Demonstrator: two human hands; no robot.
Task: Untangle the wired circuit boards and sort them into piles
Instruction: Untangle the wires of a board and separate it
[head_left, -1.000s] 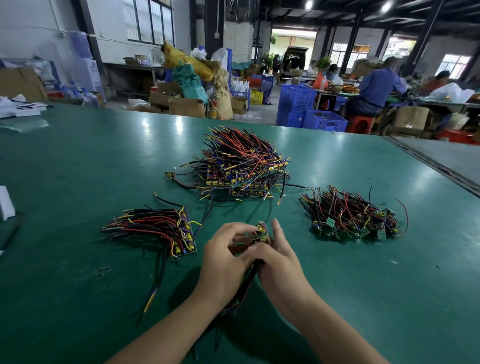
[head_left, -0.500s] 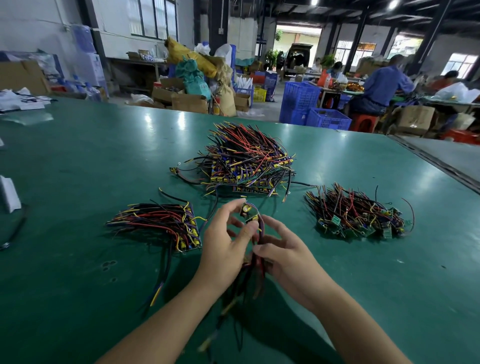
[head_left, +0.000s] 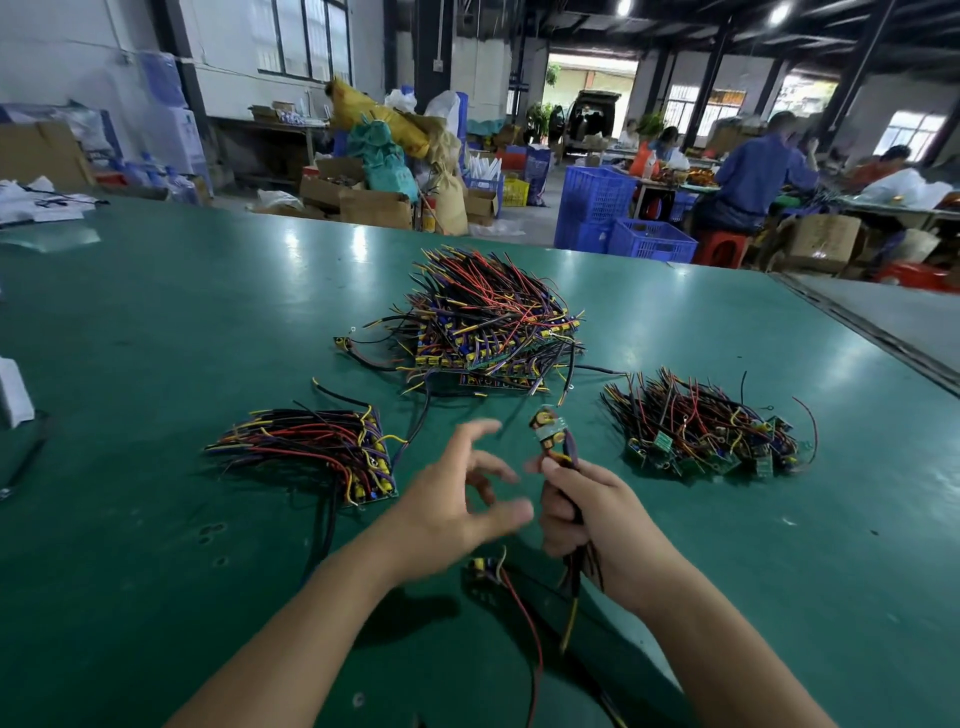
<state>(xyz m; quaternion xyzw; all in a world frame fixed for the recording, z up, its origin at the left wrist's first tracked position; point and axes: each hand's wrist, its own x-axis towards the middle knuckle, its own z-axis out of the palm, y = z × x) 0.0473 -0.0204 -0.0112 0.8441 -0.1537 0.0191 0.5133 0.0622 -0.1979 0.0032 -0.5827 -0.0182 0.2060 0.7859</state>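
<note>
My right hand (head_left: 592, 514) grips the wires of a small circuit board (head_left: 549, 432), which it holds upright above the green table (head_left: 156, 597). Its red, black and yellow wires hang below my fist. My left hand (head_left: 457, 504) hovers just left of it, fingers spread, holding nothing. Under my left hand another wired board (head_left: 485, 571) lies on the table with a red wire trailing toward me. A large tangled heap (head_left: 493, 322) sits at the centre back. A tidy pile (head_left: 317, 452) lies to the left. A pile of smaller green boards (head_left: 711, 431) lies to the right.
A white object (head_left: 13, 392) sits at the left edge. A seam (head_left: 872, 338) splits the table from a grey section at the right. Beyond the far edge stand blue crates (head_left: 618, 218), cardboard boxes and seated people at another bench.
My left hand has let go of the boards and spread its fingers. One wired board has dropped onto the table below it. My right hand still holds the other board, raised slightly.
</note>
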